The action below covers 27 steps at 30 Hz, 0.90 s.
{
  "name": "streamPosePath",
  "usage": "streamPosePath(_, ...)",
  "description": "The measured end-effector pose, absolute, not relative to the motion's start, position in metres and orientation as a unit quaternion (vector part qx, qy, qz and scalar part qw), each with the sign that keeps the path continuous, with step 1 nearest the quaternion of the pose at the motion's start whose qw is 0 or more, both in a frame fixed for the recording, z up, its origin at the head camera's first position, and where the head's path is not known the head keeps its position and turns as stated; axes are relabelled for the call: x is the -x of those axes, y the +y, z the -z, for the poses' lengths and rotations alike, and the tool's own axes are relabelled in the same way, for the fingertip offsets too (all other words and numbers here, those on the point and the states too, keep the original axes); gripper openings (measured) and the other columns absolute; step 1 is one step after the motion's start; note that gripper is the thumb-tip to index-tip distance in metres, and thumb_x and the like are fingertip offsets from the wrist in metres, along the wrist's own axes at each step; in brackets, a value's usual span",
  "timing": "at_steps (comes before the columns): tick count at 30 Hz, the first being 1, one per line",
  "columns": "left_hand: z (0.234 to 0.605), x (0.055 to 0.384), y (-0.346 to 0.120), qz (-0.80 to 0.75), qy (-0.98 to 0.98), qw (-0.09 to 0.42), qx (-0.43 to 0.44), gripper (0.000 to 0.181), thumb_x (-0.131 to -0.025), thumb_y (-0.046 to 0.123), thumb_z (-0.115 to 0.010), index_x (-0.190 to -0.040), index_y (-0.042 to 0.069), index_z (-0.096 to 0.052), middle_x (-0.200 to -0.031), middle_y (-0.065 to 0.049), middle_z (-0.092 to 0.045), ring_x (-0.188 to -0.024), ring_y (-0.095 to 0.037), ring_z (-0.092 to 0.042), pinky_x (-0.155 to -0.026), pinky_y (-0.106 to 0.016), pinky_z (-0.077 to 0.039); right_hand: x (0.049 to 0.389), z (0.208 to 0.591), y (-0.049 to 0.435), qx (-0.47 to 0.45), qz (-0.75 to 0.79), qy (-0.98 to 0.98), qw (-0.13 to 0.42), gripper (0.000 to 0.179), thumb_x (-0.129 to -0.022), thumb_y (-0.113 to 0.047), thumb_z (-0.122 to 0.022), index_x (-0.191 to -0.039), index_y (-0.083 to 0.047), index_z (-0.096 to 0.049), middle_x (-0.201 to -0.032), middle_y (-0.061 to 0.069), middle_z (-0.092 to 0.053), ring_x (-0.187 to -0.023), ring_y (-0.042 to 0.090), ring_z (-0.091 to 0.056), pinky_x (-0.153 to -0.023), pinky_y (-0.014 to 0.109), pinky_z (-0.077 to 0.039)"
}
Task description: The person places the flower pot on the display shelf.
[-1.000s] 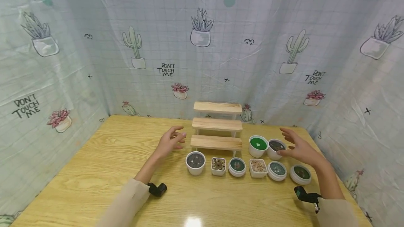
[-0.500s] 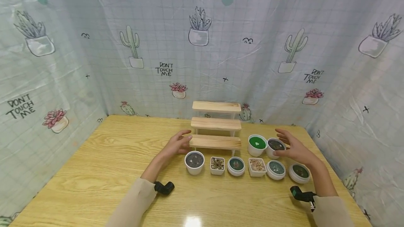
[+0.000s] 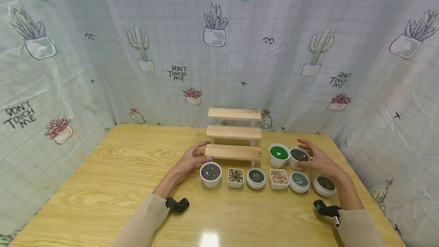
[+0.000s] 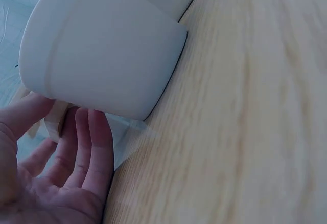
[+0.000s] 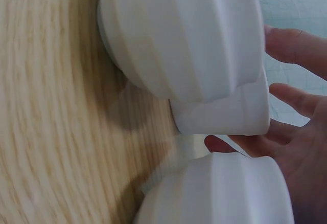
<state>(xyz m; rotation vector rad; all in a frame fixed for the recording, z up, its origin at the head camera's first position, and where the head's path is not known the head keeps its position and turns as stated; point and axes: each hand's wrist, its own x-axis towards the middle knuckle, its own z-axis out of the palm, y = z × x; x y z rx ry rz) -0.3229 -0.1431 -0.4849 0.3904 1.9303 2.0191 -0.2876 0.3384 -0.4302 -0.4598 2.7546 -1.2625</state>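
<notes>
My left hand (image 3: 190, 161) is at the left end of a three-tier wooden display stand (image 3: 233, 151), its thumb and fingers around the end of the lowest board. The left wrist view shows that board's end (image 4: 55, 120) between thumb and fingers, partly hidden by a white pot (image 4: 102, 50). On the right, my right hand (image 3: 320, 161) curls round a white pot with dark grey filling (image 3: 299, 155), thumb in front and fingers behind. In the right wrist view, fingers lie along this pot (image 5: 225, 114), while a ribbed round pot (image 5: 179, 35) covers part of it.
A green-topped pot (image 3: 279, 153) stands left of the right hand. In front runs a row: a grey-filled pot (image 3: 210, 172), square pebble pots (image 3: 235, 177) (image 3: 279, 178) and low round pots (image 3: 255, 178) (image 3: 299, 181) (image 3: 324, 185). A patterned curtain (image 3: 219, 64) borders the table (image 3: 137, 163).
My left hand has moved right, onto the end of the stand's lowest board. The right hand has shifted slightly left, closer around the dark-filled pot. Stand and pots have kept their places.
</notes>
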Motion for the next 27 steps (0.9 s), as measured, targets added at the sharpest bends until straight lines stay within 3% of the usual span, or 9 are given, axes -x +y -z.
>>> streamPosePath(7, 0.484, 0.324, -0.142, -0.688, 0.698, 0.138, -0.14, 0.072, -0.099, 0.015, -0.071, -0.161, 0.011, -0.034, -0.103, -0.001, -0.06, -0.099, -0.013, -0.066, -0.084, -0.027, -0.059, 0.289, 0.431, 0.335, 0.148, 0.411, 0.898, 0.042, 0.094, -0.087, -0.012, -0.08, -0.16, 0.003, -0.023, -0.156, 0.04, -0.033, -0.143, 0.062, -0.03, -0.109, 0.078, -0.032)
streamPosePath(16, 0.485, 0.323, -0.142, -0.686, 0.703, 0.126, -0.139, 0.067, -0.099, 0.015, -0.07, -0.159, 0.013, -0.039, -0.101, -0.001, -0.06, -0.097, -0.011, -0.067, -0.082, -0.025, -0.059, 0.29, 0.435, 0.335, 0.137, 0.392, 0.909, 0.034, 0.092, -0.088, -0.02, -0.081, -0.158, 0.004, -0.027, -0.157, 0.037, -0.032, -0.141, 0.057, -0.036, -0.108, 0.068, -0.039)
streamPosePath(27, 0.487, 0.324, -0.141, -0.682, 0.703, 0.133, -0.147, 0.067, -0.1, 0.016, -0.069, -0.159, 0.012, -0.038, -0.099, 0.0, -0.059, -0.098, -0.011, -0.067, -0.083, -0.025, -0.058, 0.291, 0.441, 0.338, 0.11, 0.355, 0.928, 0.033, 0.082, -0.091, -0.028, -0.078, -0.155, 0.001, -0.037, -0.152, 0.034, -0.043, -0.136, 0.053, -0.046, -0.104, 0.068, -0.042)
